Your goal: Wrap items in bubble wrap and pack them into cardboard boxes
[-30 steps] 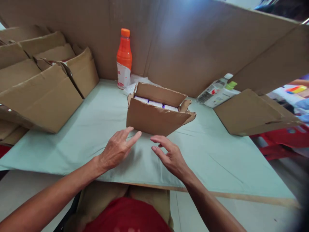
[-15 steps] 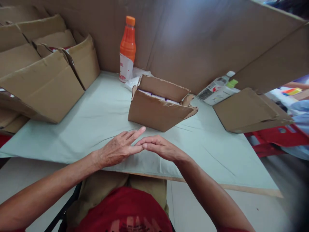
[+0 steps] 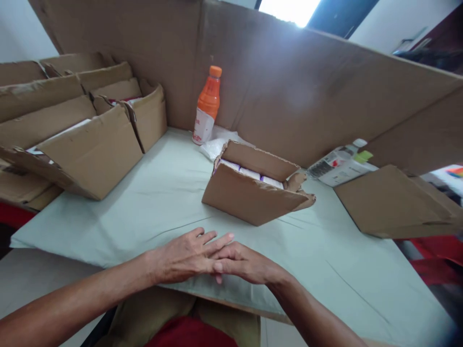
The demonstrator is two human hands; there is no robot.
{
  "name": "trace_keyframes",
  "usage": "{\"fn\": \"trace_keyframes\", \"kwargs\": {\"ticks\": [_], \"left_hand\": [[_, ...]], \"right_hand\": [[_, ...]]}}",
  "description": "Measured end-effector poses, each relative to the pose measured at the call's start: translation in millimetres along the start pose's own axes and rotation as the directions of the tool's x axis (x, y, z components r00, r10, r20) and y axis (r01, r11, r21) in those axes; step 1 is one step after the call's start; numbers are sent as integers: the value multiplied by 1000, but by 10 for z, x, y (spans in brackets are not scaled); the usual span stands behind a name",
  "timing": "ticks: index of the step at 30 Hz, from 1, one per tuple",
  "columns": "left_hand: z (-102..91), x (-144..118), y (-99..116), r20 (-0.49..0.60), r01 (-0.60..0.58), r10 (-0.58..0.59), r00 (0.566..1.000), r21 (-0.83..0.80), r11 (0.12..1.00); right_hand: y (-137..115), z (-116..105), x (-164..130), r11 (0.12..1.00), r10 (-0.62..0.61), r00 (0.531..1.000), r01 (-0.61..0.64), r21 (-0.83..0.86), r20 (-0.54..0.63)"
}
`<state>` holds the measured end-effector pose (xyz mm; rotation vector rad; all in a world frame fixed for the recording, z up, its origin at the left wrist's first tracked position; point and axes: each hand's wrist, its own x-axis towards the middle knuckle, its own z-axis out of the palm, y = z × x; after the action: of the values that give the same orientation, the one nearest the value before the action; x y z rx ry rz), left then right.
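Head view shows the left hand (image 3: 184, 255) laid over the right hand (image 3: 246, 264) on the table (image 3: 152, 202) — fingers flat, each grip empty. Just beyond them sits the small open box (image 3: 249, 197), apparently holding white packs. A careless reach could snag its torn right flap — or tip the orange bottle (image 3: 207, 107) behind.
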<state>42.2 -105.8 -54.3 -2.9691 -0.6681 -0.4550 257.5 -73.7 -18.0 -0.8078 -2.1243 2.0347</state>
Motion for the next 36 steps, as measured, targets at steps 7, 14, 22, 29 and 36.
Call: {"fn": "trace_keyframes", "kwargs": {"ticks": [7, 14, 22, 29, 36], "left_hand": [[-30, -247, -700, -380, 372, -474, 795, -312, 874], [60, 400, -2109, -110, 763, -921, 374, -527, 374], [580, 1325, -2644, -85, 764, -881, 466, -464, 449], [348, 1224, -2855, -78, 723, -919, 386, -592, 355], [-214, 505, -2331, -86, 493, -977, 194, -853, 173]], "right_hand": [[497, -384, -355, 992, 126, 824, -102, 74, -553], [1056, -324, -436, 963, -72, 448, -201, -179, -891], [1032, -320, -484, 951, -104, 452, -216, -222, -886], [1019, -330, -470, 953, -99, 452, -214, -216, -887], [1059, -340, -407, 955, -144, 451, -171, -244, -881]]}}
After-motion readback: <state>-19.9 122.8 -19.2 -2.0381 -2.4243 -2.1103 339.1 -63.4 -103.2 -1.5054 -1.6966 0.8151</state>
